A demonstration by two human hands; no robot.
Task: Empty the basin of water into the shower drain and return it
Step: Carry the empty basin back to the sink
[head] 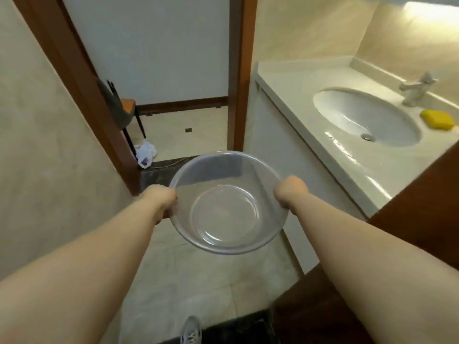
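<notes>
A round clear plastic basin is held out in front of me above the tiled floor, roughly level. My left hand grips its left rim and my right hand grips its right rim. Whether any water lies in the basin I cannot tell; its bottom shows clearly through. No shower drain is in view.
A white vanity counter with an oval sink, a tap and a yellow sponge stands to the right. Ahead is an open doorway with a brown frame, a chair and a white plastic bag beyond. A beige wall runs along the left.
</notes>
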